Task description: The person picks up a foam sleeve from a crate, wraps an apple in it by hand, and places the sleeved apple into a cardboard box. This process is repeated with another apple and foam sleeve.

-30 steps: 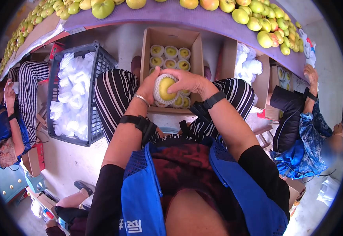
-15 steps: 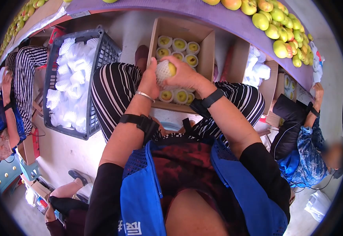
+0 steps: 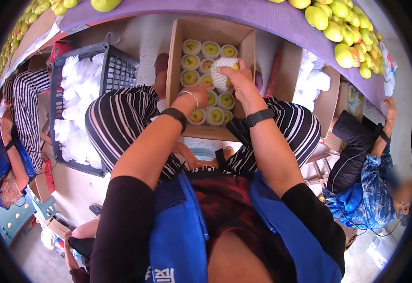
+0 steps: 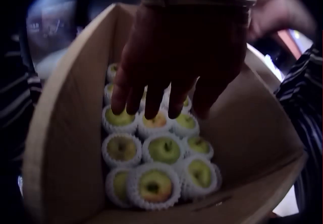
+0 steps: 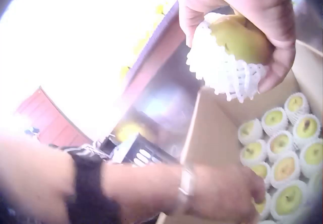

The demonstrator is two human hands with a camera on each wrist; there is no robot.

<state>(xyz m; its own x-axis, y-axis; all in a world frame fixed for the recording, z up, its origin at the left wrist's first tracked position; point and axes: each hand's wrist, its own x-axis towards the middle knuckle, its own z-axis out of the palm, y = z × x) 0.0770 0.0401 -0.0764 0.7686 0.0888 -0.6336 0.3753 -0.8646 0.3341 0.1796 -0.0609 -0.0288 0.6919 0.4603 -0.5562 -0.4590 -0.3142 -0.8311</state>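
Observation:
The right hand (image 3: pixel 244 84) grips a green apple in a white foam net (image 3: pixel 225 73) above the cardboard box (image 3: pixel 213 134); the right wrist view shows the netted apple (image 5: pixel 237 47) between thumb and fingers. Rows of netted apples (image 3: pixel 211 48) fill much of the box floor. In the head view the left hand (image 3: pixel 193 98) reaches low over the box's left side. From the left wrist view, the left hand (image 4: pixel 176 57) has its fingers extended downward over the apples (image 4: pixel 164 149), holding nothing visible; contact with them cannot be told.
A dark crate (image 3: pixel 106 70) of white foam nets stands at left, another box of nets (image 3: pixel 312 78) at right. Loose apples (image 3: pixel 338 28) lie on the purple-covered table (image 3: pixel 140 7) ahead. People sit at both sides; striped-trousered knees flank the box.
The left hand has let go of the netted apple and moved down into the box. The right hand has carried the apple rightward and forward over the box.

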